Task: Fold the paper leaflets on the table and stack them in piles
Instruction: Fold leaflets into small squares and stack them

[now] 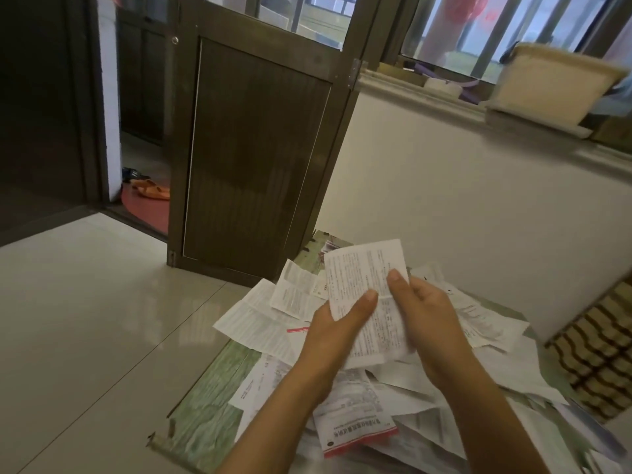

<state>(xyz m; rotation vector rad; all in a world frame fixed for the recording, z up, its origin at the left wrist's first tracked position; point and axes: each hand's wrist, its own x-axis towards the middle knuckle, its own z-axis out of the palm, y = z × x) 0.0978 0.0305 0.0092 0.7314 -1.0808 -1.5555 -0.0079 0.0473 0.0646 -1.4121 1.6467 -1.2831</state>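
1. The tabletop (208,388) has a green wood-look top and fills the lower middle of the view. It runs from about 7 o'clock up toward 1.
2. The heap (260,323) is loose leaflets lying all over the tabletop, overlapping at every angle. Some stick out past the edge at 10 o'clock, and I can't spot a tidy stack anywhere.
3. The leaflet (364,265) being worked on is up off the heap, held in the air right over the middle of it. Its long axis runs roughly 12 to 6, with the top leaning a hair toward 11. The printed side faces the camera.
4. The left hand (333,333) comes in from 7 o'clock and pinches the left edge, with the thumb (367,297) flat on the print. The fingers behind the sheet are hidden.
5. The right hand (427,313) comes in from 5 o'clock and pinches the right edge the same way. Its thumb sits a bit higher than the left one.

Both hands grip around mid-height, so neither is really nearer. My guess is the fold goes across the short way, with the 12 end coming down onto the 6 end and the thumbs marking the crease line.
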